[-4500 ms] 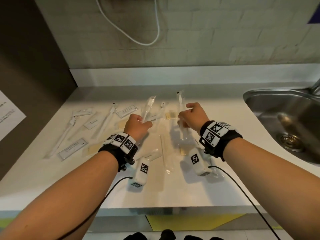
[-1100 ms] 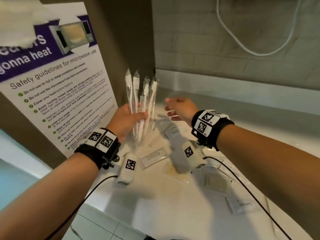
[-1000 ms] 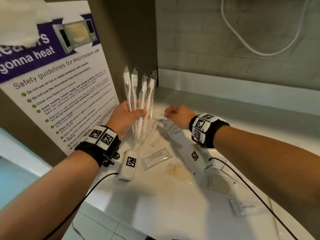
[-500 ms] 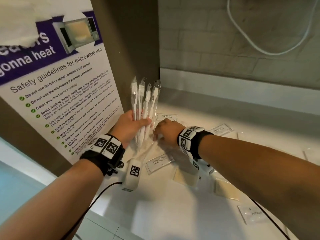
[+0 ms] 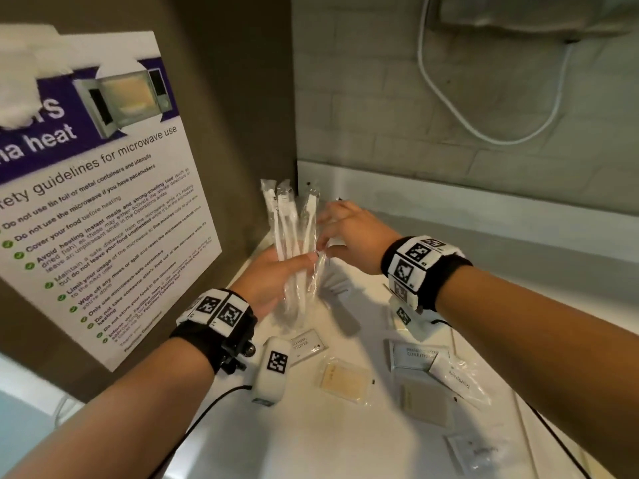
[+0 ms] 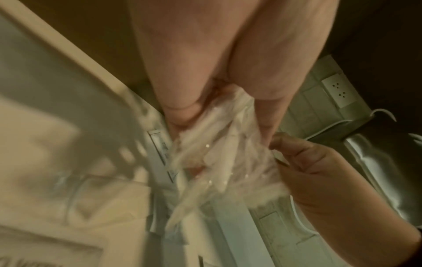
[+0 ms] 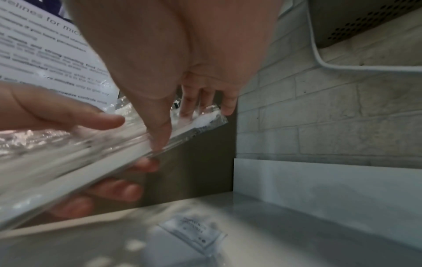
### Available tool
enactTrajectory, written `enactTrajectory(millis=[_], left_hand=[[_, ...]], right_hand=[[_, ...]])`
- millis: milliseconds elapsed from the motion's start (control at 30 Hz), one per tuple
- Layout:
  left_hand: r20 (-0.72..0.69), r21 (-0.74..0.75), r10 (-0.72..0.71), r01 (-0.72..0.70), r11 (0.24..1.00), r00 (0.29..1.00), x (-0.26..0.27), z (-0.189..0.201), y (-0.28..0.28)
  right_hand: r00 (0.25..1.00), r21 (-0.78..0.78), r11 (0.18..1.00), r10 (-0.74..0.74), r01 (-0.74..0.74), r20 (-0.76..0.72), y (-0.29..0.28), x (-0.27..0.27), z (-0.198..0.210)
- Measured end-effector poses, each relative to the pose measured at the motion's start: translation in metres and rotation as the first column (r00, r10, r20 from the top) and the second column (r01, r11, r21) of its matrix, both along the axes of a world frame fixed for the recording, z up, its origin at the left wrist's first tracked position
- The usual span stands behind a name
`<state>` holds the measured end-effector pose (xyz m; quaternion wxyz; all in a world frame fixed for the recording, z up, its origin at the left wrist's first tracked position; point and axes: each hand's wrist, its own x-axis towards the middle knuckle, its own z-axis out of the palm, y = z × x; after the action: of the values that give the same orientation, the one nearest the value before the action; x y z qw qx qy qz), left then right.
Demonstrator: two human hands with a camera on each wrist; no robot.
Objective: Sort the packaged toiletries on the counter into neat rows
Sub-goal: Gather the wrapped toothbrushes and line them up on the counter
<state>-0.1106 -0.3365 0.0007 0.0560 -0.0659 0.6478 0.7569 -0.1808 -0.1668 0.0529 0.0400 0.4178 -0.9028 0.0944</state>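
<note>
My left hand [image 5: 276, 274] holds a bundle of several plastic-wrapped white toothbrushes [image 5: 287, 219] upright above the counter's far left corner. Its thumb lies across the front of the bundle. My right hand [image 5: 345, 236] is at the bundle's right side. It pinches one more wrapped toothbrush [image 5: 320, 271] against the others. In the right wrist view the thumb [image 7: 160, 139] presses on the wrapper and the fingers [image 7: 200, 103] reach behind it. The left wrist view shows the blurred bundle [image 6: 217, 153] under my left hand [image 6: 205, 75], with my right hand [image 6: 319, 171] beside it.
Flat sachets lie scattered on the white counter [image 5: 311, 440]: a white one [image 5: 307, 344], a yellowish one [image 5: 342, 378], a conditioner one [image 5: 418, 354] and a toothpaste packet [image 5: 456, 378]. A microwave safety poster [image 5: 103, 202] covers the left wall. A white cable [image 5: 484, 129] hangs on the tiled back wall.
Half a second ago my right hand was down at the counter beside the bundle. It has risen with a wrapped toothbrush to the bundle's right side. The left hand kept its bundle.
</note>
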Motion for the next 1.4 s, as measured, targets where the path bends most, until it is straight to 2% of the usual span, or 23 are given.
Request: enactTrajectory(millis=[100,233,300,400,433,467,533,567,700,800,1067,1233,1400], left_hand=[[-0.059,0.005,-0.041,0.041,0.999,0.997,-0.007,0.008,0.001],[-0.047,-0.076,0.064,-0.068,0.995,0.997,-0.018,0.014,-0.006],[-0.039,-0.099,0.129,-0.133,0.986,0.991,-0.022,0.013,-0.011],[-0.018,-0.134,0.203,-0.204,0.97,0.979,-0.025,0.007,-0.019],[-0.005,-0.142,0.212,-0.21,0.967,0.977,-0.025,0.004,-0.021],[0.008,-0.153,0.212,-0.208,0.966,0.977,-0.025,0.0,-0.023],[0.031,-0.182,0.215,-0.206,0.961,0.976,-0.022,-0.006,-0.027],[0.041,-0.188,0.22,-0.208,0.96,0.975,-0.021,-0.009,-0.028],[0.073,-0.189,0.218,-0.201,0.961,0.973,-0.014,-0.017,-0.033],[0.092,-0.19,0.225,-0.205,0.96,0.97,-0.012,-0.02,-0.035],[0.086,-0.192,0.136,-0.118,0.974,0.987,0.007,-0.011,-0.021],[0.093,-0.221,0.057,-0.035,0.975,0.994,0.019,-0.007,-0.003],[0.081,-0.257,0.014,0.007,0.966,0.997,0.027,-0.003,0.015]], right_hand=[[1.0,-0.093,0.996,0.003,-0.005,-0.019,-0.008,-0.005,0.005],[0.997,-0.195,0.981,-0.037,0.022,-0.072,-0.019,-0.01,0.011],[0.99,-0.259,0.96,-0.125,0.105,-0.061,-0.021,-0.014,0.011],[0.95,-0.332,0.889,-0.292,0.314,0.114,-0.025,-0.023,-0.001],[0.927,-0.266,0.892,-0.327,0.366,0.182,-0.028,-0.027,-0.007],[0.909,-0.133,0.913,-0.351,0.385,0.223,-0.032,-0.03,-0.015],[0.902,0.145,0.935,-0.35,0.323,0.252,-0.041,-0.033,-0.03],[0.909,0.219,0.935,-0.331,0.28,0.252,-0.046,-0.033,-0.037],[0.919,0.324,0.931,-0.266,0.167,0.29,-0.055,-0.039,-0.069],[0.919,0.468,0.877,-0.267,0.108,0.289,-0.052,-0.036,-0.089],[0.887,0.45,0.891,-0.254,0.059,0.387,0.018,0.038,-0.073],[0.888,0.484,0.874,-0.255,0.043,0.382,0.05,0.095,-0.051],[0.853,0.508,0.861,-0.294,0.04,0.431,0.074,0.12,-0.046]])
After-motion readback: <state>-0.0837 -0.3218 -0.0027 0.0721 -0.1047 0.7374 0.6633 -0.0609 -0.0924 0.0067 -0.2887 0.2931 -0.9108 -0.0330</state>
